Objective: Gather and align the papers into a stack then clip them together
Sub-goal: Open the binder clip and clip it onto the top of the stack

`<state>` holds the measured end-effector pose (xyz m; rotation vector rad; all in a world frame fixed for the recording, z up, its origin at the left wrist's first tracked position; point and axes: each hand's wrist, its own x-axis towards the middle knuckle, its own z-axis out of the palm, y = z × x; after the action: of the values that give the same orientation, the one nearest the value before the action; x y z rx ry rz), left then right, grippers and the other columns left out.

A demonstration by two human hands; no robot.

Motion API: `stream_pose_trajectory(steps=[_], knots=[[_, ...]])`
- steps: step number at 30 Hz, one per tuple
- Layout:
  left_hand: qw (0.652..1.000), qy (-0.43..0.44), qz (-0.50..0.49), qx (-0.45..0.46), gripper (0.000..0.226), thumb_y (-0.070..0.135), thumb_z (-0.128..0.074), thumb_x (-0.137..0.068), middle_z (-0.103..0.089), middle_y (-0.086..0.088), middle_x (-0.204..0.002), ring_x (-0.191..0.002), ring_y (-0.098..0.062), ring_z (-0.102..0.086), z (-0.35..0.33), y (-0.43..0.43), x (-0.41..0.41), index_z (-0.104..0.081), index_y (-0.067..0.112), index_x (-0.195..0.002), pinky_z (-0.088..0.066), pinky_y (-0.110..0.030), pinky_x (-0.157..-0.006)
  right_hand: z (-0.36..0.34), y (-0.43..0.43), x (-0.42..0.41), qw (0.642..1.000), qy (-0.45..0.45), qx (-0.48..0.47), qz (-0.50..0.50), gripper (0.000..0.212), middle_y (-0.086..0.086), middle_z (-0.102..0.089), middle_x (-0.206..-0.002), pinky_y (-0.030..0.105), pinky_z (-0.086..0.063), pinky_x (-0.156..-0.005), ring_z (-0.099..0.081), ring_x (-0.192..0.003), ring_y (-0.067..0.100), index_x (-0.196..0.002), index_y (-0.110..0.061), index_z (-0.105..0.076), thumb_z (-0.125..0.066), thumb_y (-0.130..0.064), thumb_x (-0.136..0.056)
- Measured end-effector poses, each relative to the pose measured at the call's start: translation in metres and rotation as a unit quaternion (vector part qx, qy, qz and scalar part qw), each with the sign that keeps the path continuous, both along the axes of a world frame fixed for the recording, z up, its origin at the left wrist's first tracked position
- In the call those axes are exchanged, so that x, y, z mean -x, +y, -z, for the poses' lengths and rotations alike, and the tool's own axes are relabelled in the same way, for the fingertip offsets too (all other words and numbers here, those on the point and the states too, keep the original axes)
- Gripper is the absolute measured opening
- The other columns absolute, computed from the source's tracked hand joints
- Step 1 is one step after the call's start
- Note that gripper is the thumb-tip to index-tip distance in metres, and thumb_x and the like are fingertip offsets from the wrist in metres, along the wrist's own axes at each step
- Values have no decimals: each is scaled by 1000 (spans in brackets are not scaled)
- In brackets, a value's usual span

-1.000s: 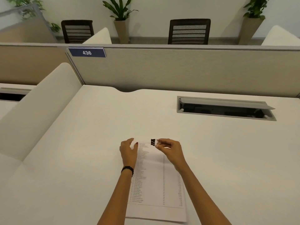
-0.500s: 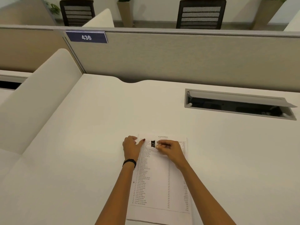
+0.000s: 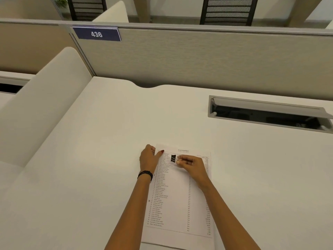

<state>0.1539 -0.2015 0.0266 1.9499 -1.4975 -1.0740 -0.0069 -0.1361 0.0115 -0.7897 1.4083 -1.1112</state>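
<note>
Right hand [image 3: 191,164] has lowered binder clip [image 3: 173,158] over papers [image 3: 182,195].

- white desk [image 3: 108,159], smooth top, fills most of the view
- far edge has a shallow curved notch [image 3: 147,85] against the grey partition
- cable tray [image 3: 268,114] set into the desk at right rear, grey lid propped open, dark inside
- stack of papers [image 3: 182,192] lies flat on the desk near the front edge, printed list facing up, long side running away from the person
- left hand [image 3: 149,158] rests on the desk at the stack's upper left corner, thumb on the sheet
- cream curved divider bounds the desk's left side
</note>
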Motion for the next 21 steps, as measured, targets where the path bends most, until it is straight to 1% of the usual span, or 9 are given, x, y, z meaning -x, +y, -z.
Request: stream_pose_trajectory(steps=[2, 4, 6, 9, 11, 13, 15, 16, 21], knots=[[999, 31, -20, 7, 23, 28, -64, -85, -51, 1, -80, -76, -18, -49, -1, 1, 2, -48, 11, -88, -35, -17, -57, 0, 1, -1, 1000, 1, 0, -1, 22, 9, -73, -86, 21, -54, -79, -69, -85, 23, -89, -13, -72, -78, -10, -69], [998, 54, -37, 18, 18, 24, -61, -87, -53, 3, -76, -75, -17, -50, -1, 1, 2, -50, 10, -86, -34, -14, -56, 0, 1, -1, 1000, 1, 1, 0, 21, 7, -73, -83, 17, -53, -75, -69, -83, 21, -88, -14, -72, -78, -9, -69], [996, 69, -55, 33, 15, 21, -60, -88, -55, 0, -80, -78, -16, -51, 0, 2, 1, -52, 9, -86, -35, -12, -58, -1, 1, -1, 1000, 1, 1, 1, 20, 6, -72, -80, 16, -53, -75, -68, -82, 20, -87, -15, -72, -77, -9, -69], [995, 73, -62, 26, 13, 21, -59, -88, -57, -2, -86, -79, -16, -52, 0, 1, -1, -55, 9, -90, -36, -14, -58, -1, 2, -1, 1000, -3, 4, 2, 20, 7, -71, -78, 16, -53, -74, -68, -79, 18, -89, -11, -72, -77, -8, -69], [995, 81, -57, 15, 19, 23, -57, -89, -58, -2, -89, -79, -16, -53, 0, -1, -1, -57, 7, -99, -37, -16, -58, -2, 3, -1, 1000, 0, 5, 2, 21, 7, -71, -79, 14, -52, -71, -67, -76, 13, -90, -9, -72, -76, -8, -70], [995, 92, -46, 9, 25, 23, -56, -90, -57, -2, -96, -84, -15, -54, 2, -2, 0, -56, 6, -109, -41, -20, -64, -2, 3, -2, 1000, 6, 5, 3, 21, 7, -71, -79, 12, -51, -69, -66, -74, 10, -89, -10, -72, -77, -8, -69], [993, 106, -44, 14, 27, 19, -55, -90, -56, -2, -100, -91, -15, -53, 6, -1, 3, -56, 6, -114, -42, -24, -78, -1, 3, -2, 1000, 8, 3, 2, 21, 7, -71, -79, 12, -51, -69, -66, -76, 12, -90, -9, -72, -77, -8, -69], [992, 113, -50, 19, 28, 18, -55, -90, -58, -3, -101, -92, -15, -53, 8, 0, 4, -56, 5, -115, -41, -26, -81, -1, 2, -1, 1000, 9, 2, 2, 22, 7, -72, -79, 13, -51, -70, -67, -77, 13, -90, -9, -72, -77, -8, -69], [978, 162, -118, 56, 24, 19, -59, -89, -68, -9, -101, -91, -17, -62, 18, 9, 9, -63, 6, -107, -44, -17, -75, -1, 0, -1, 1000, 12, 1, 12, 20, 14, -72, -85, 20, -54, -77, -69, -84, 25, -89, -10, -72, -77, -9, -70]])
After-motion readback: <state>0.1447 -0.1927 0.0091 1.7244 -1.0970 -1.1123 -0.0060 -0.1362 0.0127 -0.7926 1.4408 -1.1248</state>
